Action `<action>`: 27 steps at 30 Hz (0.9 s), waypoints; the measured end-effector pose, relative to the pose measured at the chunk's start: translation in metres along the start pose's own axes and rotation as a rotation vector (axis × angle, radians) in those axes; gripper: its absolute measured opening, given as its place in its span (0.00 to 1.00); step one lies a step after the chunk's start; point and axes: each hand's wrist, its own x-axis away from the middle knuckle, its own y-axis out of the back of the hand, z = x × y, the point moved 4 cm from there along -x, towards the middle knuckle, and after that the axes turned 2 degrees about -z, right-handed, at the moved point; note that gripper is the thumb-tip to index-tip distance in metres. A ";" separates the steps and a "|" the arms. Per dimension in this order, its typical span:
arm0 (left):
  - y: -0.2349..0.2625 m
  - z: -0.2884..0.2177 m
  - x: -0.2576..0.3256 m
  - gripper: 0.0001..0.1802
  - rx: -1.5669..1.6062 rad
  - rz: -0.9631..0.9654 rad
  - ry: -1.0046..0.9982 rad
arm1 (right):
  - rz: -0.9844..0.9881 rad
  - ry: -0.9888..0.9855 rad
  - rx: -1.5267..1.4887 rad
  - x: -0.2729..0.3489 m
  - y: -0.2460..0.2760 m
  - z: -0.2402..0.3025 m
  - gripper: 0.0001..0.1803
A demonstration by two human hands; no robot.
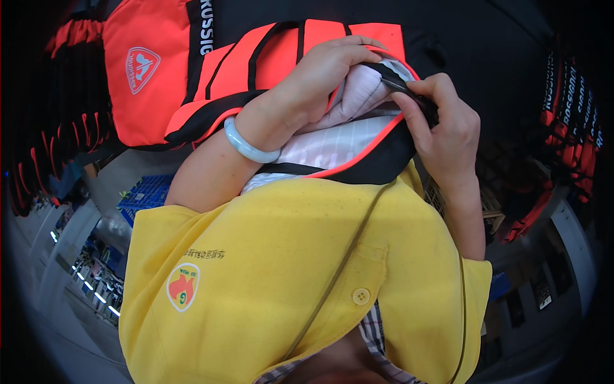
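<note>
At far left we see a dim stack of bags [70, 121], orange straps on black. Next comes our orange and black bag [256, 64], lying in front of us, its mouth turned toward our chest. Our left hand [320, 80], with a pale bangle [246, 144] on its wrist, is pushed into that opening; its fingers [348, 48] curl closed over the orange rim and press on the white lining [358, 96] inside. Just right of it, our right hand [448, 134] pinches the black zipper edge [403, 86] at the mouth, fingers shut on it; whether they hold the zipper pull itself we cannot tell. Below both hands, our yellow shirt [288, 269] fills the lower middle. At far right, more bags [569, 128] hang in shadow, well apart from our hands.
</note>
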 end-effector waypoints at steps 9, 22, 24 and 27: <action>0.000 -0.002 0.001 0.11 0.002 -0.010 -0.005 | -0.409 -0.480 -0.403 0.004 0.010 -0.033 0.07; -0.012 -0.010 0.010 0.12 0.007 -0.058 0.013 | 0.152 -0.640 -0.583 -0.005 -0.011 -0.002 0.11; -0.013 -0.010 0.011 0.12 -0.042 -0.066 0.022 | 0.118 -0.659 -0.547 -0.003 -0.018 -0.008 0.12; -0.013 -0.007 0.010 0.11 -0.034 -0.128 0.034 | 0.151 -0.649 -0.658 0.001 -0.025 -0.023 0.11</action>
